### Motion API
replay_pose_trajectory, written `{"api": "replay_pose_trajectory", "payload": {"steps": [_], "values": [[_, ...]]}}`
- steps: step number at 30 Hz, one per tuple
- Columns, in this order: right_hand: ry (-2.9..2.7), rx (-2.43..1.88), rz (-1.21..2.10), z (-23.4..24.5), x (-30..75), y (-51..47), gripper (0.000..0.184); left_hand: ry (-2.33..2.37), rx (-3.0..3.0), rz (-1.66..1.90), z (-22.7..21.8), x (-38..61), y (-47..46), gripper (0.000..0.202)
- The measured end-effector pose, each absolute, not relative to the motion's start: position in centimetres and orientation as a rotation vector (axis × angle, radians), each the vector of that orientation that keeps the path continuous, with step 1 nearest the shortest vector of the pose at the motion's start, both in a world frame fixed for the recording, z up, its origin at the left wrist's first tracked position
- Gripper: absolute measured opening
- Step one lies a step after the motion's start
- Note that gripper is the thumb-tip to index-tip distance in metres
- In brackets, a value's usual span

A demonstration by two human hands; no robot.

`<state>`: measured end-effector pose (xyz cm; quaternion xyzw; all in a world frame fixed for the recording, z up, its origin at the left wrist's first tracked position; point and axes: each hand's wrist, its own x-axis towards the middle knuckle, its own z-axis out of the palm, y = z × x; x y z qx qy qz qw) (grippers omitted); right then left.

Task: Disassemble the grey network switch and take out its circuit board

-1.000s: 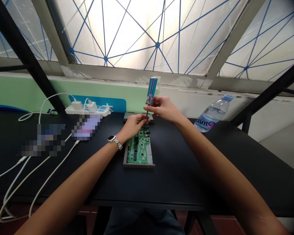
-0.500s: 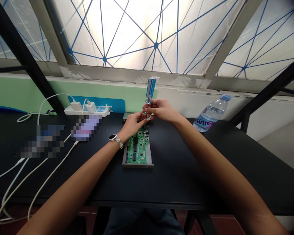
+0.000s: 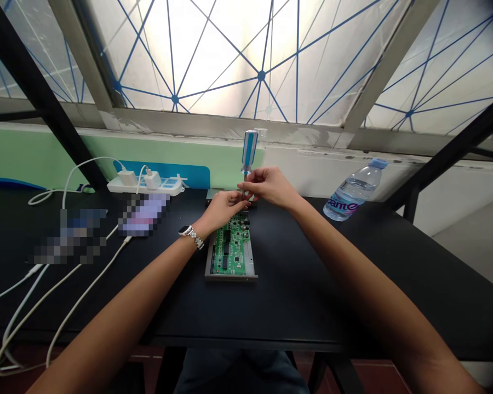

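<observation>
From here I see my right hand [image 3: 271,186] pinch the screwdriver [image 3: 248,160] above the circuit board's [image 3: 233,250] far end; my left hand [image 3: 223,209] curls there, its hold unclear.

Screwdriver handle [image 3: 250,146] striped blue and clear; board [image 3: 235,253] green, chips [image 3: 225,262] black; tray [image 3: 231,278] grey; desk [image 3: 296,295] black; bottle [image 3: 355,186] clear, cap [image 3: 378,163] blue, label [image 3: 342,206] blue and purple; power strip [image 3: 171,189] white and blue; cables [image 3: 102,157] white; wall [image 3: 36,150] pale green, white at right; window [image 3: 222,49] whitish, crossed by blue lines [image 3: 298,82] meeting at blue dots [image 3: 262,75].
</observation>
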<state>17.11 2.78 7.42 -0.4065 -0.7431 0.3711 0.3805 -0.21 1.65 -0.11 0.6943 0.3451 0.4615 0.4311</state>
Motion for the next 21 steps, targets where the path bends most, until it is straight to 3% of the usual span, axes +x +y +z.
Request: {"api": "replay_pose_trajectory", "payload": {"steps": [10,21], "values": [[-1.919,-1.024,1.068,8.0,17.6,2.9,0.009,0.897,1.794,1.177,-0.2,-1.1,1.8,0.017],[-1.894,-1.028,1.091,7.9,16.6,2.0,0.004,0.885,1.890,1.175,-0.5,0.0,2.3,0.021]]}}
